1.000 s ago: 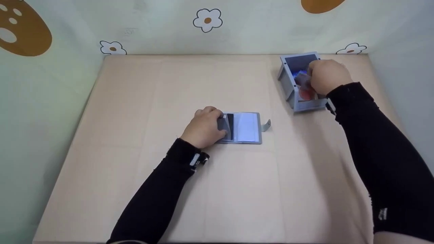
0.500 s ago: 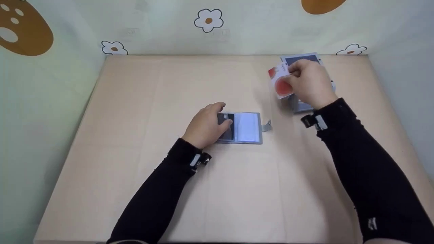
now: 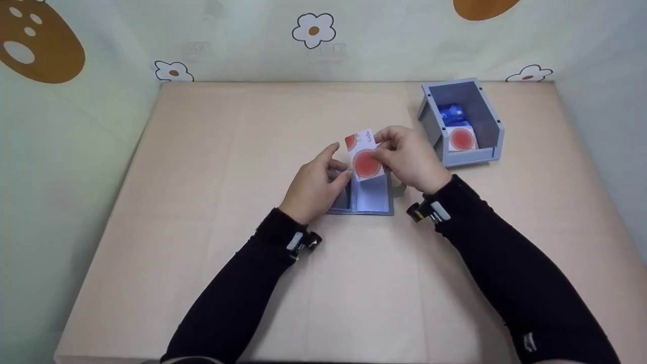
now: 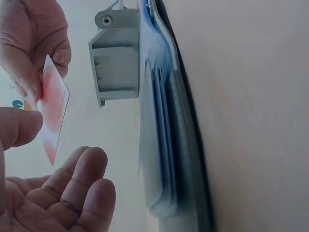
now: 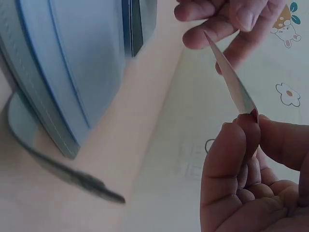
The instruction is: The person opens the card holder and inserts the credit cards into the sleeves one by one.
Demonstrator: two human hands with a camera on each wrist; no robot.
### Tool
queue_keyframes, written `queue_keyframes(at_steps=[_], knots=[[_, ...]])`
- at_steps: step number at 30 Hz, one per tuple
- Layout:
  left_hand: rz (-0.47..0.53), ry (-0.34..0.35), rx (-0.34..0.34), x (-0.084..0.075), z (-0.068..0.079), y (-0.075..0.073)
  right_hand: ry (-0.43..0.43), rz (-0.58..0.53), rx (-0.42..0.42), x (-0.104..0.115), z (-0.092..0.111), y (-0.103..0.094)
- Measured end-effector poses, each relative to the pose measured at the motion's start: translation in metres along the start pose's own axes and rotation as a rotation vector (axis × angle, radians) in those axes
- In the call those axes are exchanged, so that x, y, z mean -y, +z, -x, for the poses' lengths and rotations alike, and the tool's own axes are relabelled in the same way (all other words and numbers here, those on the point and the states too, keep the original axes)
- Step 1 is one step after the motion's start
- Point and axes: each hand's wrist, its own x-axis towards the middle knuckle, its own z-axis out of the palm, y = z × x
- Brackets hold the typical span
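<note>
Above a card holder (image 3: 374, 198), the right hand (image 3: 412, 157) pinches a card (image 3: 365, 164) beside the left hand's relaxed fingers (image 4: 94, 205), contact unclear.

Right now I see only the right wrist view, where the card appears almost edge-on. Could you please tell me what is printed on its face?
Observer: In the head view, the card held by the right hand shows a large red circle.
Operator: Thank you. Is there also some container that I cannot see?
Observer: Yes, a grey bin stands on the table, farther back and to the right of the open card holder.
</note>
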Motion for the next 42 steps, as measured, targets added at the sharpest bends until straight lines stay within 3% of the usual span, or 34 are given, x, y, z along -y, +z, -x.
queue_keyframes(at_steps=[9,15,18,23,26,31,42], knots=[[0.129,-0.044,-0.030,0.000,-0.003,0.003,-0.012,-0.093,0.051,-0.008,0.003,0.016],[0.179,-0.056,-0.014,0.003,-0.004,0.000,-0.075,0.041,0.041,-0.015,0.005,0.015],[0.123,-0.075,-0.005,0.004,-0.004,-0.002,-0.109,0.186,0.035,-0.020,0.007,0.012],[-0.023,-0.101,0.003,0.006,-0.005,-0.004,-0.177,0.444,0.088,-0.027,0.012,0.006],[-0.057,-0.117,0.008,0.008,-0.005,-0.005,-0.210,0.548,0.118,-0.029,0.016,0.004],[-0.079,-0.143,0.030,0.008,-0.005,-0.007,-0.214,0.608,0.177,-0.032,0.020,0.002],[-0.160,-0.194,0.094,0.007,-0.005,-0.007,-0.225,0.627,0.262,-0.038,0.021,0.007]])
